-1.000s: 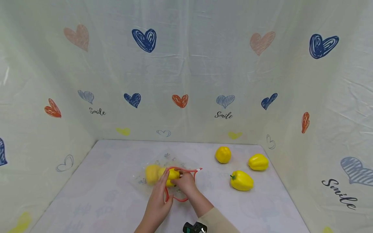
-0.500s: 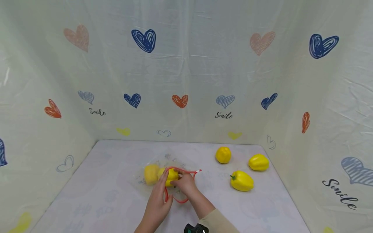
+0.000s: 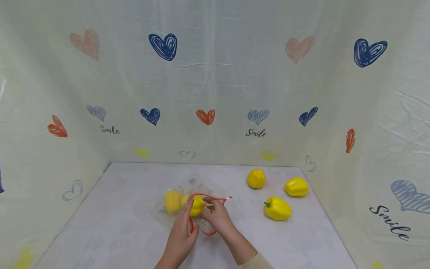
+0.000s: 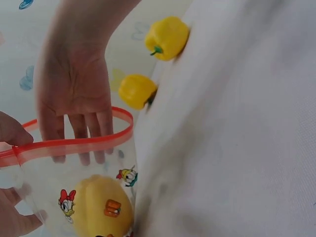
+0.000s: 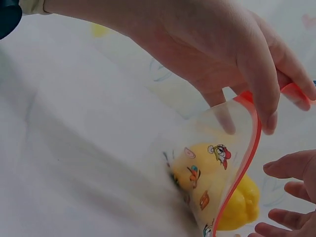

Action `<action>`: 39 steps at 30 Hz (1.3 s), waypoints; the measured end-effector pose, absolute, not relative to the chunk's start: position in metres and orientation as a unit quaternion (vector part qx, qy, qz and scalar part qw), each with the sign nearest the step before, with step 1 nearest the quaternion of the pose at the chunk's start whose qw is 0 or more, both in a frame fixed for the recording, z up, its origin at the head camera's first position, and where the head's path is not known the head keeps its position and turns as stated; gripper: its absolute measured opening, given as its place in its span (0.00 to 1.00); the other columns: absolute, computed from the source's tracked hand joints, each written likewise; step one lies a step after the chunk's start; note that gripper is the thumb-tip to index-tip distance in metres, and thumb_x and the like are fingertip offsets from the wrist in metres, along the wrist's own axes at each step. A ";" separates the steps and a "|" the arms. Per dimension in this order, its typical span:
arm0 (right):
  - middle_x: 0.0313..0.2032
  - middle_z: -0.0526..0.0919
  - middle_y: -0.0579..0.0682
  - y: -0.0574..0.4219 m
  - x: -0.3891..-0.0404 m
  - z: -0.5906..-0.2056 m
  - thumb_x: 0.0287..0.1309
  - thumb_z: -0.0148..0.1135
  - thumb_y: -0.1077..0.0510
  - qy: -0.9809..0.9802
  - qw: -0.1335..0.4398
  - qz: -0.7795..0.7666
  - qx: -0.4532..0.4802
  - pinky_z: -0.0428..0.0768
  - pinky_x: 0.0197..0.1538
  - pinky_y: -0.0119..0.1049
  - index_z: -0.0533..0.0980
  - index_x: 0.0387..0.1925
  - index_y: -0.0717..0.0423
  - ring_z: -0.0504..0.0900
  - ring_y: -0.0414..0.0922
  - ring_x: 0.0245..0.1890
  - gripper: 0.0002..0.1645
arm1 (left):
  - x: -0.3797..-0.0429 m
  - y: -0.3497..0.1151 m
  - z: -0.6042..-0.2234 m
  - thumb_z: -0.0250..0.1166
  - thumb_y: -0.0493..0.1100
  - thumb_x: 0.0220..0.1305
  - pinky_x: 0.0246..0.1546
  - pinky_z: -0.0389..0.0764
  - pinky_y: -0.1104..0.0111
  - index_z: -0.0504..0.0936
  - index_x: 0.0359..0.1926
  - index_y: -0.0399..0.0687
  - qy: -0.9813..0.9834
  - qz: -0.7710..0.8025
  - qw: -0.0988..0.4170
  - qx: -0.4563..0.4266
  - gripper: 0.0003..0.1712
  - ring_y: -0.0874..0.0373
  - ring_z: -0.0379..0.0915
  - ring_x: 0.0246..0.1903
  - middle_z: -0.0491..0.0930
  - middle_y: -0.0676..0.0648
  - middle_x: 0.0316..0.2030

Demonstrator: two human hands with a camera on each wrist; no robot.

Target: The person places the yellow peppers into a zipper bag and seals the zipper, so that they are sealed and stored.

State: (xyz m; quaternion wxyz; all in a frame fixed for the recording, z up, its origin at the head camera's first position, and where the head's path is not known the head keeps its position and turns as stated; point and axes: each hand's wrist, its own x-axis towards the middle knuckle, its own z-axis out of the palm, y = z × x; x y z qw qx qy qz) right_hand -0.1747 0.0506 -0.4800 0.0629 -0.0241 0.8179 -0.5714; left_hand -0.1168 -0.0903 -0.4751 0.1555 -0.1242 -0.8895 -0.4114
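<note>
A clear zip bag (image 3: 206, 183) with a red rim and cartoon prints lies on the table, its mouth spread apart. Inside it are yellow bell peppers: one (image 3: 173, 202) at the far left, another (image 3: 197, 205) by the mouth. My left hand (image 3: 180, 233) is at the near-left part of the rim, fingers extended and thumb spread away; its thumb (image 4: 14, 132) touches the red edge in the left wrist view. My right hand (image 3: 219, 218) reaches into the mouth, its fingers (image 4: 79, 126) hanging loosely with nothing between them, apart from the pepper below.
Three more yellow bell peppers lie right of the bag: a back one (image 3: 256, 179), a far-right one (image 3: 297, 187) and a nearer one (image 3: 277, 209) with a green stem. Heart-printed curtains (image 3: 215, 82) enclose the white table (image 3: 134, 239) at the back and sides.
My right hand has let go of the pepper at the bag's mouth and drawn slightly back, its fingers loosening. The peppers inside have shifted a little left. My left hand has stayed about where it was.
</note>
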 end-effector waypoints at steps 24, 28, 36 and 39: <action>0.47 0.81 0.55 0.113 -0.148 -0.476 0.54 0.69 0.63 0.783 0.016 -0.622 -0.018 0.80 0.48 0.40 0.76 0.54 0.61 0.79 0.50 0.45 0.25 | -0.123 -0.078 -0.471 0.67 0.29 0.55 0.64 0.63 0.49 0.56 0.75 0.49 -0.903 -0.413 0.086 -0.079 0.49 0.47 0.56 0.69 0.53 0.51 0.74; 0.49 0.81 0.55 0.131 -0.149 -0.476 0.55 0.69 0.61 0.795 -0.004 -0.606 0.011 0.80 0.51 0.42 0.76 0.55 0.60 0.78 0.49 0.46 0.25 | -0.122 -0.077 -0.471 0.67 0.28 0.55 0.64 0.63 0.49 0.55 0.75 0.50 -0.902 -0.418 0.076 -0.073 0.50 0.48 0.55 0.70 0.52 0.52 0.74; 0.49 0.81 0.53 0.165 -0.152 -0.482 0.57 0.68 0.62 0.794 -0.063 -0.597 0.097 0.79 0.51 0.39 0.76 0.55 0.58 0.78 0.48 0.46 0.23 | -0.121 -0.077 -0.472 0.67 0.27 0.54 0.65 0.63 0.50 0.54 0.76 0.53 -0.901 -0.416 0.088 -0.085 0.52 0.49 0.55 0.70 0.51 0.53 0.75; 0.51 0.80 0.55 0.178 -0.151 -0.484 0.57 0.67 0.63 0.788 -0.080 -0.598 0.121 0.78 0.52 0.37 0.74 0.56 0.60 0.77 0.50 0.49 0.24 | -0.121 -0.077 -0.473 0.67 0.27 0.53 0.65 0.63 0.49 0.54 0.76 0.52 -0.901 -0.416 0.090 -0.084 0.52 0.48 0.55 0.69 0.52 0.52 0.75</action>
